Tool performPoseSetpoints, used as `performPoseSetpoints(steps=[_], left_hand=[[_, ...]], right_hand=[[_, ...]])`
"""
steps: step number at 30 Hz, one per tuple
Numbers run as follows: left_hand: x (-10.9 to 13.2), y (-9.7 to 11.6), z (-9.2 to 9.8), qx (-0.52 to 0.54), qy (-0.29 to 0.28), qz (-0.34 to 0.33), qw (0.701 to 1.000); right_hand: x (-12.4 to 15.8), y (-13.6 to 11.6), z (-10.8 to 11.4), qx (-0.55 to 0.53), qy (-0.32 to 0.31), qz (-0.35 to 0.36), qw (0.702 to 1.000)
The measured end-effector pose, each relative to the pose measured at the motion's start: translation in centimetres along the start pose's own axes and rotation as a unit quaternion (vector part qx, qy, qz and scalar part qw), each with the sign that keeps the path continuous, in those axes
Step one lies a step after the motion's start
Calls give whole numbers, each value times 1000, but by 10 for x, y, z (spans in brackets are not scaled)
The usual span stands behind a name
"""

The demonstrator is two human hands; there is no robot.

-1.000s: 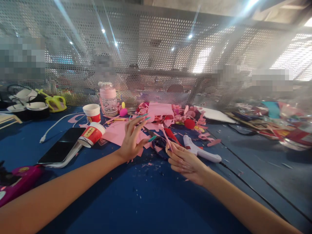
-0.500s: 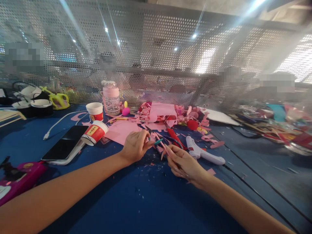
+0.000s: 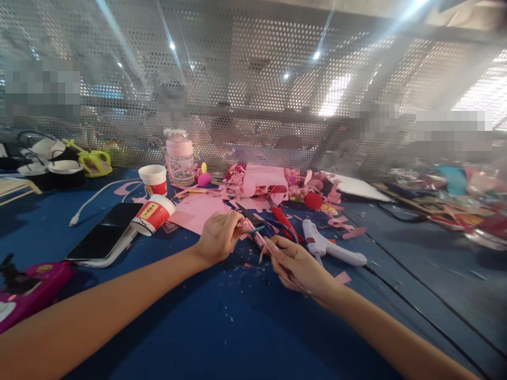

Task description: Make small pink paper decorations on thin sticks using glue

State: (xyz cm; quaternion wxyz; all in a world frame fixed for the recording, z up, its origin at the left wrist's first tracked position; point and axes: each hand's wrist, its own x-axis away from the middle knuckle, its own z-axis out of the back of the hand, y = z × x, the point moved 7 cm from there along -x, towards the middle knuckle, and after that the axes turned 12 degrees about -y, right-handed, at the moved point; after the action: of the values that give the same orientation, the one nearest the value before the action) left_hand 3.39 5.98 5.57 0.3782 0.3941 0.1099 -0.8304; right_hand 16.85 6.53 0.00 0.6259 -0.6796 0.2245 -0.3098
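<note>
My left hand (image 3: 218,236) is curled in a pinch on the far end of a thin pink strip (image 3: 258,240), its teal nails pressed together. My right hand (image 3: 296,264) is closed on the near end of the same strip, just right of the left hand. Both hands hover low over the blue table (image 3: 237,327). Dark-handled scissors (image 3: 257,220) lie right behind the fingers, partly hidden by them. A white glue gun (image 3: 330,247) lies to the right of my right hand.
A phone (image 3: 103,236) and a tipped red paper cup (image 3: 152,215) lie at the left, another cup (image 3: 153,179) and a pink bottle (image 3: 180,157) behind. Pink paper sheets and scraps (image 3: 261,184) pile up at the back. A perforated metal screen (image 3: 253,79) closes the far side.
My left hand, open with fingers spread a second ago, has dropped and closed onto the pink strip. The right hand has lowered the strip toward the table.
</note>
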Motion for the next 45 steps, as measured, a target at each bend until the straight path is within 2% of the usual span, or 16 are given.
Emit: performPoseSetpoints(steps=[14, 20, 23, 26, 28, 34, 45], left_hand=[[0, -1, -1, -8, 4, 3, 1000], [2, -9, -3, 22, -2, 31, 999], [3, -13, -2, 34, 32, 38, 998], [4, -9, 6, 22, 97, 3, 995], [3, -4, 11, 11, 113, -26, 993], [1, 7, 16, 4, 88, -62, 994], [1, 6, 14, 20, 61, -56, 996]], right_hand=[[0, 0, 0, -6, -3, -7, 1000], [-2, 2, 3, -97, -29, 10, 995], [-2, 1, 3, -137, -40, 12, 990], [-1, 2, 2, -146, -40, 0, 988], [-1, 2, 2, -142, -39, -7, 989], [0, 5, -1, -114, -75, -35, 990], [0, 7, -3, -109, -119, -37, 986]])
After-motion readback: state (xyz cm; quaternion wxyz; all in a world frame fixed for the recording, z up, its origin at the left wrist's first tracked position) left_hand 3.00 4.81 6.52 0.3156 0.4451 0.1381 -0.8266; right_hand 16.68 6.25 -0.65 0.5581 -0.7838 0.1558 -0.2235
